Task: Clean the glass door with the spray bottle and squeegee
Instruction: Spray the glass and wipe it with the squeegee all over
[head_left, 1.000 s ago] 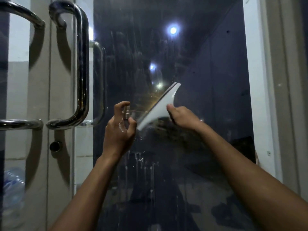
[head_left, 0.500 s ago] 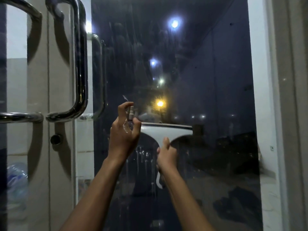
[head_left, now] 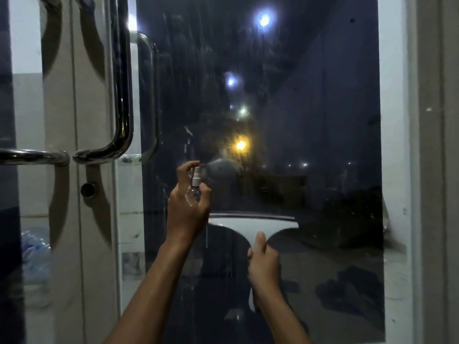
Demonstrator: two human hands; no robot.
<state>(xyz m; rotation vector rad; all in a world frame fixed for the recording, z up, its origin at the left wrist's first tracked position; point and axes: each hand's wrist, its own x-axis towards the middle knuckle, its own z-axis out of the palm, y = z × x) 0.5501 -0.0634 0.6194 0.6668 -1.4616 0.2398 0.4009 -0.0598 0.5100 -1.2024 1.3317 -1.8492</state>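
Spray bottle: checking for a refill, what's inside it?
The spray bottle is clear, but the left hand wraps its lower body, so no liquid level can be made out.

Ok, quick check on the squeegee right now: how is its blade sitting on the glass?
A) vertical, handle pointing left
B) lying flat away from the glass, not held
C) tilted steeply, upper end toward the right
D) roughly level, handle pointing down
D: the squeegee has its blade running about level across the glass door, and the right hand grips the handle below it, while the left hand holds the spray bottle.
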